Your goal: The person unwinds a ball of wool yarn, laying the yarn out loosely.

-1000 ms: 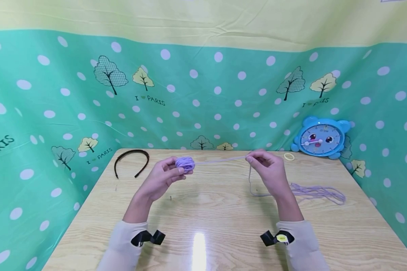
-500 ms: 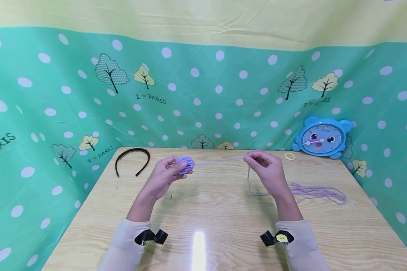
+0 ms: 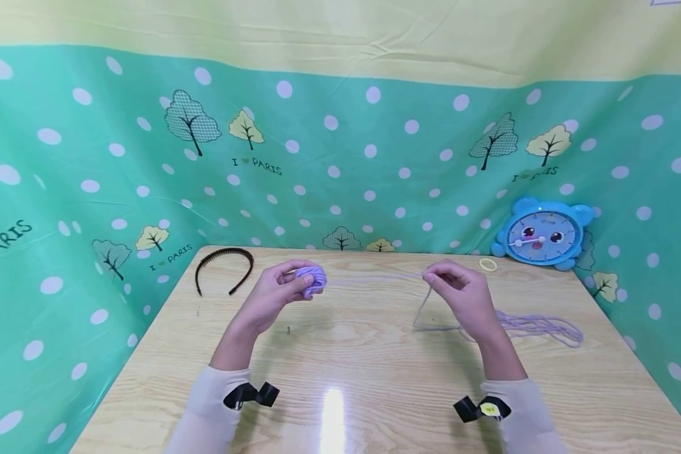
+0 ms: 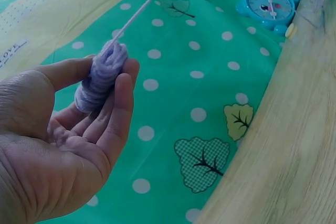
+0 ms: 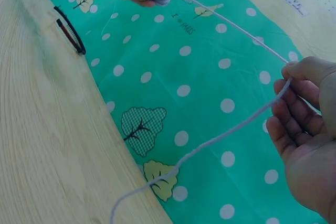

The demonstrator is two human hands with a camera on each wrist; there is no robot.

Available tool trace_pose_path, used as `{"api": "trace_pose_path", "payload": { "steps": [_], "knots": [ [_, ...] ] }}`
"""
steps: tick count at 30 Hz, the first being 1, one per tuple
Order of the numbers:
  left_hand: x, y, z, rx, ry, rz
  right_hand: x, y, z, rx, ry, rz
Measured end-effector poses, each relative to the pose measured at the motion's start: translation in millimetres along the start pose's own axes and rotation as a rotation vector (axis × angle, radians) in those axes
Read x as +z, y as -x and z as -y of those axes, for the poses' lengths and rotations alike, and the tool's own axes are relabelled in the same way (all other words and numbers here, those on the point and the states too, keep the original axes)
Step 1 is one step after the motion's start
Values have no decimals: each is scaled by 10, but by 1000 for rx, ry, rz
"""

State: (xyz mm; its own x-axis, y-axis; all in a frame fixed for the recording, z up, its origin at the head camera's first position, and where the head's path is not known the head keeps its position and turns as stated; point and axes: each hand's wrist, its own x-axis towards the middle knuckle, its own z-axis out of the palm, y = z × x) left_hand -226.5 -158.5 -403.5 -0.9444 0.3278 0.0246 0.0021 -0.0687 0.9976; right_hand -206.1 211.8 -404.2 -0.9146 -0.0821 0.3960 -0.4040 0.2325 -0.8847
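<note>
Between thumb and fingers my left hand (image 3: 272, 296) grips a small wound bundle of lilac yarn (image 3: 312, 280), held above the table. In the left wrist view the bundle (image 4: 102, 77) shows as stacked loops, with a strand (image 4: 144, 9) leaving its top. That strand runs nearly straight across to my right hand (image 3: 462, 293), which pinches it between thumb and fingertips. Past the pinch, the yarn (image 5: 226, 135) hangs down to the table and leads to a loose pile of lilac yarn (image 3: 539, 326), partly behind the right wrist.
A dark toothed headband (image 3: 224, 252) lies at the table's back left. At the back right stands a blue bear-shaped toy clock (image 3: 545, 236), with a pale yellow ring (image 3: 488, 265) beside it. A green dotted cloth (image 3: 369, 170) hangs around the wooden table (image 3: 352, 353).
My right hand has moved a little right and toward me, still pinching the strand. The bundle has turned slightly in my left hand, which stays in about the same place.
</note>
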Motion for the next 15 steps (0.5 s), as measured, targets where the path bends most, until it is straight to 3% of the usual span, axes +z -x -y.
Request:
{"api": "trace_pose_path", "payload": {
  "steps": [9, 15],
  "knots": [
    [-22, 13, -1, 18, -39, 3, -206, 83, -36, 18, 63, -7],
    [-43, -7, 2, 34, -33, -45, -326, 165, -31, 4, 84, 32]
  ]
}}
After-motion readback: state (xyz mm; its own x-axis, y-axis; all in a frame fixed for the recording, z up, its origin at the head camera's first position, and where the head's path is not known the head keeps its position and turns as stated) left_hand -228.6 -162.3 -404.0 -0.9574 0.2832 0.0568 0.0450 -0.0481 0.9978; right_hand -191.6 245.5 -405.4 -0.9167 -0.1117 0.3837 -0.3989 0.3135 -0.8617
